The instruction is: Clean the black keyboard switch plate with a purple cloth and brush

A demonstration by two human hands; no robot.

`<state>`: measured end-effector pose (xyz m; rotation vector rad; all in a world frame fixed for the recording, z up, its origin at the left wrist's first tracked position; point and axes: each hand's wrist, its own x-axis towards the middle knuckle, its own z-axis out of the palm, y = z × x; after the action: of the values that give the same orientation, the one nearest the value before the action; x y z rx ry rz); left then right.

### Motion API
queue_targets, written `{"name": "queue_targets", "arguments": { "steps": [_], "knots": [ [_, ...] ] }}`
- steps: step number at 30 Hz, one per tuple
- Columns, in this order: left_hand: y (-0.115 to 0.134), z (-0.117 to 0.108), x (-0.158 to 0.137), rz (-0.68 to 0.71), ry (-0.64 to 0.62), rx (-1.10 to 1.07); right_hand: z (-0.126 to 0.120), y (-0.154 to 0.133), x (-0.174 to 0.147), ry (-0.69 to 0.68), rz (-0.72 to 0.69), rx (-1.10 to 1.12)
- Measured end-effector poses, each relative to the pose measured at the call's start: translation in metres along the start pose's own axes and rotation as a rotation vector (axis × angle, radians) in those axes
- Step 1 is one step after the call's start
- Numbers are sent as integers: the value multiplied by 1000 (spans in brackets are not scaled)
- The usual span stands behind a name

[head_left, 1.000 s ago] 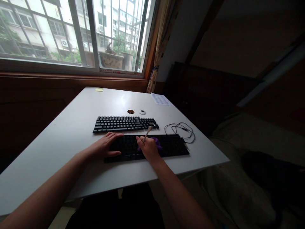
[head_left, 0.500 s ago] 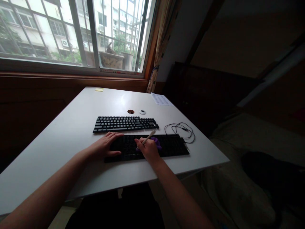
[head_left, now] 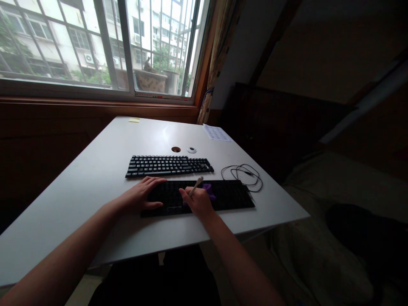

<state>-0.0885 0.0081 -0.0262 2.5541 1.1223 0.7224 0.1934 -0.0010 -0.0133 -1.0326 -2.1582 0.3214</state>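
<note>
Across the dark keyboard base (head_left: 231, 195) near the table's front edge, my left hand (head_left: 148, 195) rests on the left end with fingers spread. In my right hand (head_left: 199, 200) a slim pale stick (head_left: 196, 184), perhaps a brush, is pinched like a pen, slanting up to the right. Its lower tip is hidden by my fingers, over the middle of the base. A crumpled purple cloth (head_left: 209, 192) lies on the base just right of that hand. Directly behind is a second black piece, covered in keys, a keyboard top (head_left: 168, 165).
A black cable (head_left: 244, 172) lies coiled right of the base. Farther back are a round cable hole (head_left: 176, 149), its white ring cover (head_left: 191, 150), a printed sheet (head_left: 217, 132) and a yellow note (head_left: 134, 120) on the white table (head_left: 79, 170). A barred window stands behind.
The stick has tipped more upright, its upper end moving slightly left and down, with my right hand barely shifting. My left hand stays put on the base.
</note>
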Motion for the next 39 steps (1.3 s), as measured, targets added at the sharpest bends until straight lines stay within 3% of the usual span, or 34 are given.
{"name": "queue_targets", "arguments": {
  "steps": [4, 10, 16, 29, 39],
  "knots": [
    [0, 0, 0, 1, -4, 1, 1, 0, 0, 54, 13, -59],
    [0, -1, -1, -4, -8, 2, 0, 0, 0, -17, 46, 84],
    [0, 0, 0, 2, -5, 5, 4, 2, 0, 68, 24, 13],
    [3, -2, 1, 4, -15, 1, 4, -1, 3, -16, -67, 72],
    [6, -4, 1, -5, -7, 8, 7, -9, 7, -93, -41, 91]
  ]
}}
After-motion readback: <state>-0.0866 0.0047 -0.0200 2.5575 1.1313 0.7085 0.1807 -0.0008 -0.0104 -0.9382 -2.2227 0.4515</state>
